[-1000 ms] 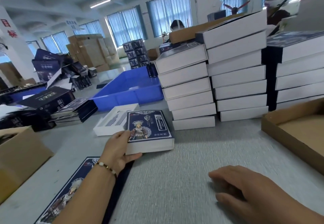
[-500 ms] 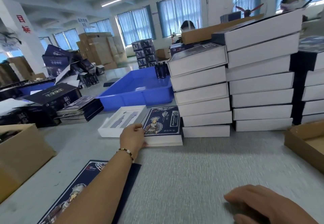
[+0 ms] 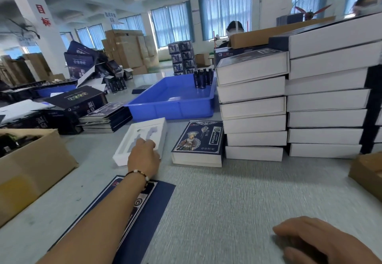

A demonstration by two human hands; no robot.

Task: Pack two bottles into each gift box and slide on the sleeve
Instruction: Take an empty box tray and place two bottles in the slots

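Resting on white insert tray (image 3: pixel 142 137): left hand (image 3: pixel 143 157), fingers curled at its near edge. Sleeved gift box (image 3: pixel 198 142) just right. Right hand (image 3: pixel 322 241) flat on counter (image 3: pixel 237 197), fingers relaxed together.

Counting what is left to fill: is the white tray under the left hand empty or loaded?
Empty: the white tray shows bare bottle-shaped hollows, and the left hand rests on its near edge.
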